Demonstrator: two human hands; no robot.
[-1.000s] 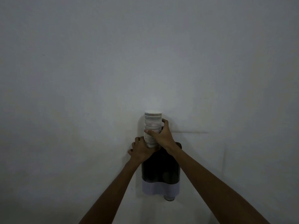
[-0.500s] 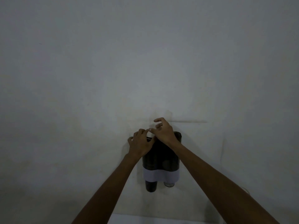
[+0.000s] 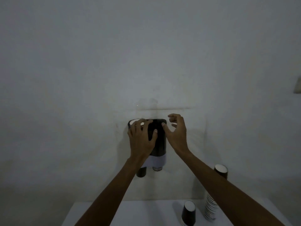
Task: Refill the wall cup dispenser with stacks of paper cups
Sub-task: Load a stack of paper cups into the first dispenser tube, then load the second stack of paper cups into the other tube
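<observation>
A dark two-tube cup dispenser (image 3: 160, 141) with a white lower band hangs on the wall. White cup bases (image 3: 132, 122) show at the top of its left tube, and a dark cup (image 3: 141, 172) pokes out below. My left hand (image 3: 141, 139) lies flat over the left tube with fingers spread, holding nothing. My right hand (image 3: 176, 132) hovers just right of the dispenser, fingers curled apart and empty.
A white table (image 3: 130, 214) stands below the wall. On its right side are an upside-down dark cup (image 3: 189, 212) and a tall stack of cups (image 3: 211, 203), with another dark cup (image 3: 221, 171) above it behind my right forearm. A pale object (image 3: 297, 85) sits at the right edge.
The stack of cups has gone down into the left tube. My right hand has let go and moved off to the right. The view has tilted down, showing the table.
</observation>
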